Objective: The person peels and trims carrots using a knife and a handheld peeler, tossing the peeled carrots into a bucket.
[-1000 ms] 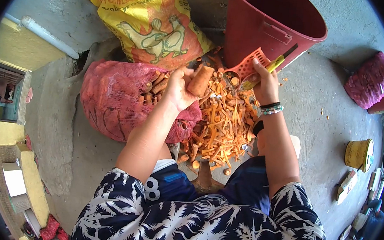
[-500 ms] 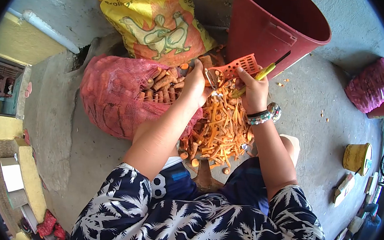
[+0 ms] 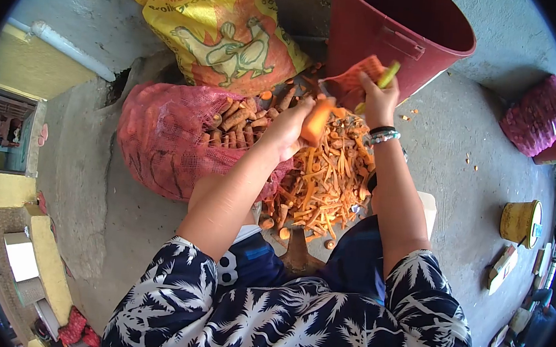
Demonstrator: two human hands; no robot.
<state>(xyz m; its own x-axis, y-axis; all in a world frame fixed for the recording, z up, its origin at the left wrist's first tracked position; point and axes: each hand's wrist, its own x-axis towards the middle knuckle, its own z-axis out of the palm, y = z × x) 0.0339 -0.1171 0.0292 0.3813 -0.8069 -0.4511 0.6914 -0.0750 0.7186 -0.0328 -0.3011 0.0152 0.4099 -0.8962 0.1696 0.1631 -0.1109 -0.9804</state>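
Observation:
My left hand [image 3: 287,127] is closed around a carrot [image 3: 316,121], whose bare orange side faces up. A short gap to the right, my right hand [image 3: 381,102] grips an orange plastic peeler [image 3: 352,75] with a perforated body, blurred by motion. A yellow-handled knife [image 3: 388,75] is in the same hand; its blade cannot be made out now. Under both hands lies a heap of orange peelings and carrot pieces [image 3: 323,184]. Left of it, a red mesh sack [image 3: 162,140] lies open toward the heap, with unpeeled carrots [image 3: 235,118] at its mouth.
A tall dark red bin [image 3: 369,42] stands behind the heap, beside a yellow printed feed sack [image 3: 217,36]. On the right are a purple mesh sack [image 3: 537,117] and a yellow bucket [image 3: 520,222]. Small orange scraps dot the concrete floor [image 3: 462,189].
My right hand has pulled the peeler up and away from the carrot, toward the bin. My left hand has shifted slightly right, and the carrot's peeled side now shows.

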